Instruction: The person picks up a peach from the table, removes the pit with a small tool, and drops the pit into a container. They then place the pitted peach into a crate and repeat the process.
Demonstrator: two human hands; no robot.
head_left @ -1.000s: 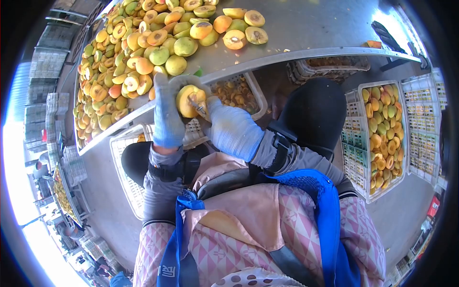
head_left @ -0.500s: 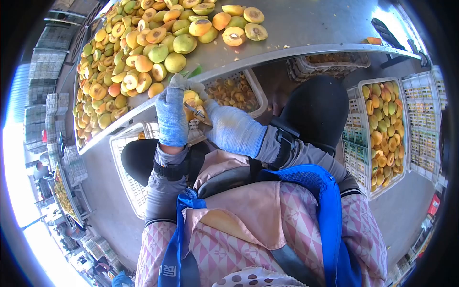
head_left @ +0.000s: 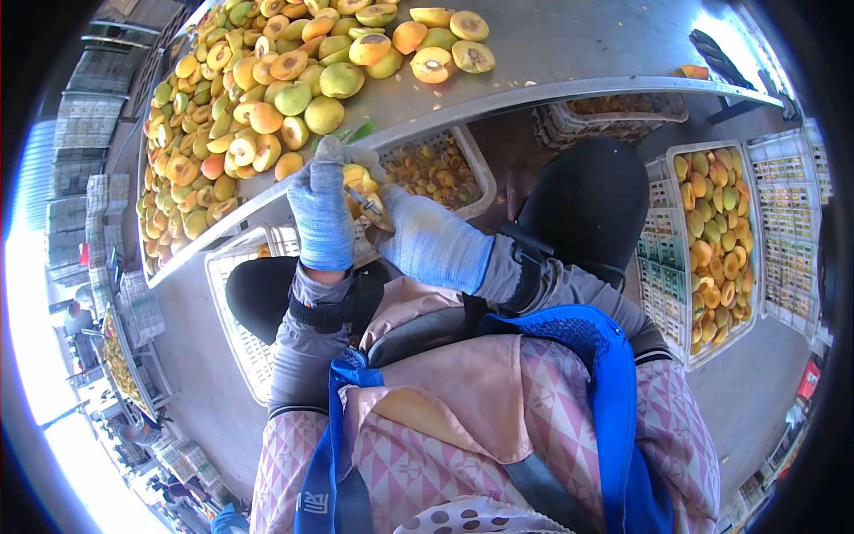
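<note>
Both hands wear blue-grey knit gloves and meet just under the table's front edge. My left hand [head_left: 321, 209] is closed around a yellow peach half [head_left: 360, 178], which shows between the two gloves. My right hand [head_left: 425, 236] is wrapped round a small pitting knife [head_left: 374, 212], whose metal part shows by the fruit with brown wood below it. The right fingers partly cover the fruit and hide the tool's tip. Just past the left fingertips, a heap of cut peaches [head_left: 267, 116] lies on the metal table [head_left: 551, 53].
Below the table edge sits a crate of small brown-orange pieces [head_left: 431, 173]. A white crate [head_left: 236, 294] stands left of my knees, and a crate of peach halves [head_left: 719, 249] stands at the right. A dark glove [head_left: 712, 58] lies at the table's far right.
Both hands stay together at nearly the same spot. The pitting knife has turned slightly against the peach half, and the left wrist has shifted a little to the right.
</note>
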